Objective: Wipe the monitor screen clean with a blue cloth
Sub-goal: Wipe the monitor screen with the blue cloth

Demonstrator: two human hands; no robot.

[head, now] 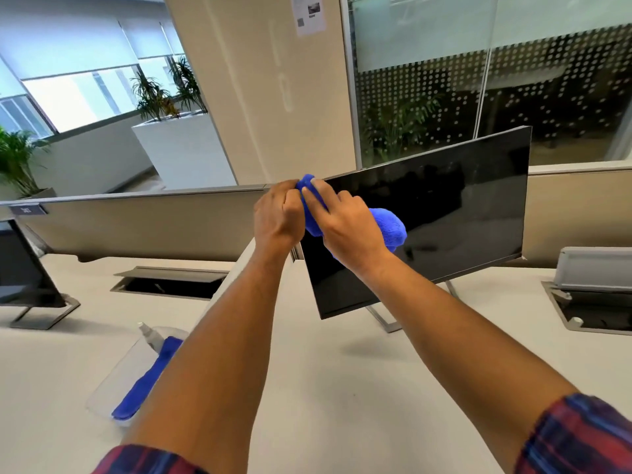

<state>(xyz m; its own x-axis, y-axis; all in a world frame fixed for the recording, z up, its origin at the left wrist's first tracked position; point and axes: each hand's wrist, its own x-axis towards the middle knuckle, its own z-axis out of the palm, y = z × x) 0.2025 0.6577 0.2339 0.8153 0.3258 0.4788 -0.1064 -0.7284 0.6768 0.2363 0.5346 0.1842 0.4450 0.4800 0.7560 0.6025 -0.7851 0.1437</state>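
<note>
A black monitor (455, 206) with a dark screen stands tilted on a metal stand on the white desk (342, 371). A bright blue cloth (390, 227) lies bunched against the screen's upper left part. My right hand (345, 227) lies over the cloth with its fingers spread, pressing it to the screen. My left hand (278, 213) grips the monitor's upper left corner, its fingers curled round the edge next to the cloth's top end.
A clear plastic tray (116, 374) at the desk's front left holds a small spray bottle (150, 336) and a second blue cloth (143, 381). Another monitor (24, 271) stands far left. Open cable hatches (171, 283) sit behind, one (595, 302) at right.
</note>
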